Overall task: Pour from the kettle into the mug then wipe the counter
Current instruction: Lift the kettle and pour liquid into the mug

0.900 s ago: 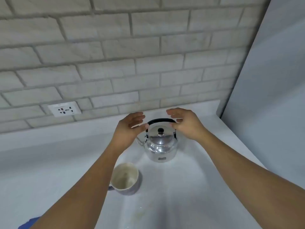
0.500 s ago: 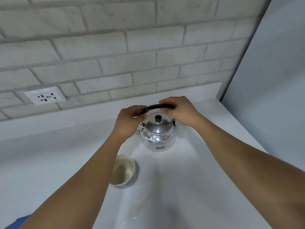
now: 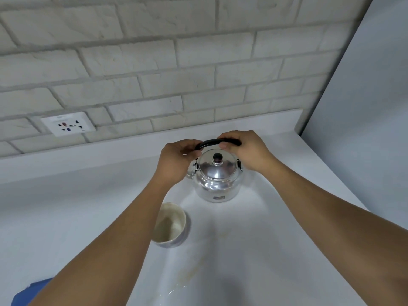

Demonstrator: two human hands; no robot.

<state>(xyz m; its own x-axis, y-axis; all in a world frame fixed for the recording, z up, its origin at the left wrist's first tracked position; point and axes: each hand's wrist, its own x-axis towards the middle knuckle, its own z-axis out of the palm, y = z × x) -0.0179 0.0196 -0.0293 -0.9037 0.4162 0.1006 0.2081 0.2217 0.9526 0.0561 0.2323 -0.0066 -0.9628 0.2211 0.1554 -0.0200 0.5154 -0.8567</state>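
Observation:
A shiny steel kettle (image 3: 217,182) with a domed lid, dark knob and black hoop handle stands upright on the white counter (image 3: 276,228). My right hand (image 3: 247,151) is closed over the right part of the handle. My left hand (image 3: 176,162) grips the handle's left end, hiding the spout side. An off-white mug (image 3: 171,225) stands upright in front of and left of the kettle, partly covered by my left forearm. It looks empty.
A brick wall with a white socket plate (image 3: 68,124) runs behind the counter. A grey panel (image 3: 364,107) closes off the right side. A blue cloth (image 3: 28,291) lies at the lower left. A pale stain with droplets (image 3: 183,281) marks the counter near me.
Both hands went from hovering open beside the kettle to closing on its handle. The kettle stays on the counter. The camera has tilted down a little.

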